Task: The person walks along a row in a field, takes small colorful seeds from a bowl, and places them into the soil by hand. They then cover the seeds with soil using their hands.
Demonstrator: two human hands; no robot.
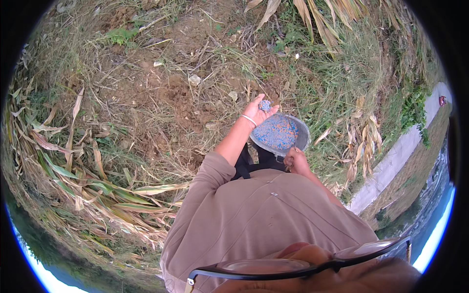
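Note:
Cupped palm-up over the left rim of a grey bucket (303,134), my left hand (256,111) holds a small heap of mixed granules (265,105). A white band (249,121) circles that wrist. Blue, orange and greyish granules (277,131) cover the inside of the bucket, which is held close in front of my waist. On its near side, my right hand (296,161) is closed at the rim, apparently around the handle; the exact grip is partly hidden by the fingers.
Brown soil (179,99) with dry grass and stones (194,80) lies ahead. Dry maize stalks (121,201) lean at the left, with more withered leaves (361,143) at the right. A pale path (392,164) runs along the far right, with a red object (442,100) on it.

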